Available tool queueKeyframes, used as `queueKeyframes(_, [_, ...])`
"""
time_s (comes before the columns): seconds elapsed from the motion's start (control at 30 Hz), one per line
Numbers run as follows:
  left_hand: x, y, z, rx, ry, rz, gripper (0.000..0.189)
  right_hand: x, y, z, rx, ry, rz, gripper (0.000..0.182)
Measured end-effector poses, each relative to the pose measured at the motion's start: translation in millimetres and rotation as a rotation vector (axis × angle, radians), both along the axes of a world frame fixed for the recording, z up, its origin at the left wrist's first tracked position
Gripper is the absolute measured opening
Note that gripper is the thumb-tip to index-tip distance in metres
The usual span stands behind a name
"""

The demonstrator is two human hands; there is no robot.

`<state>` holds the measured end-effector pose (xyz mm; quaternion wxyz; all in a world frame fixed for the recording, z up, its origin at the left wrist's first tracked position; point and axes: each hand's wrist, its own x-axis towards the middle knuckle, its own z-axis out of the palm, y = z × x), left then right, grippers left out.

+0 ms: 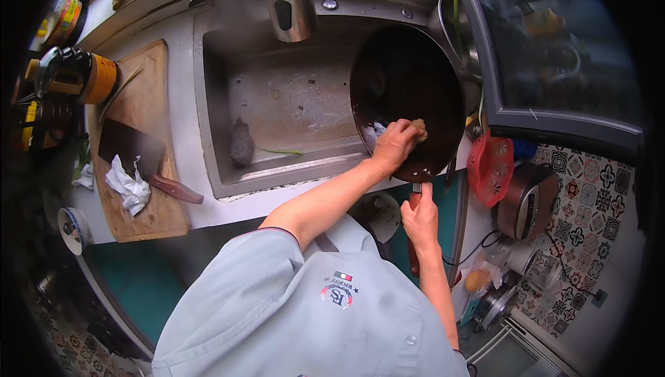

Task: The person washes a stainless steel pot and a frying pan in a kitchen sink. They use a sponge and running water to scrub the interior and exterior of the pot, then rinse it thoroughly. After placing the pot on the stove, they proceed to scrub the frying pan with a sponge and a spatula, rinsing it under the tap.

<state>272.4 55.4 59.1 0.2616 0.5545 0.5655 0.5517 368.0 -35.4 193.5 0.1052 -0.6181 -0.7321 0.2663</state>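
Observation:
A dark wok [415,75] is tilted over the right end of a stainless steel sink [291,86], its inside facing me. My right hand [420,218] grips the wok's reddish-brown handle [413,260] near the pan end. Reaching across from the left, my left hand [397,145] is inside the wok, closed on a tan scrubbing pad [420,128]. The fingers partly hide the pad, which appears to touch the wok's inner surface. A pale, shiny patch shows beside the left wrist.
A grey scourer [242,143] and a green stalk [283,152] lie in the sink. Overhead hangs the faucet head [291,5]. On the left, a cleaver [130,145] and crumpled tissue [128,184] rest on a wooden cutting board [153,70]. A red plastic basket [490,169] stands right.

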Motion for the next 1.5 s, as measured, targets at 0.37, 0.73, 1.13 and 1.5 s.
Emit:
queueKeyframes(0.37, [-170.0, 31.8, -6.5, 0.039, 0.876, 0.222, 0.020, -10.0, -23.4, -7.1, 0.144, -0.076, 0.061, 0.041])
queueKeyframes(0.73, [-153.5, -46.6, -94.5, -0.554, 0.645, -0.285, 0.019, -20.6, -21.3, 2.0, -0.249, 0.054, -0.135, 0.043])
queueKeyframes(1.13, [-247.5, -53.1, -121.2, -0.731, 0.833, -0.155, 0.018, -1.5, -0.1, 29.0, -0.315, 0.291, -0.294, 0.036])
queueKeyframes(1.5, [-327.1, 108.7, 44.2, 0.008, 0.711, 0.008, 0.021, -4.3, -9.8, 53.0, -0.769, 0.797, -0.407, 0.038])
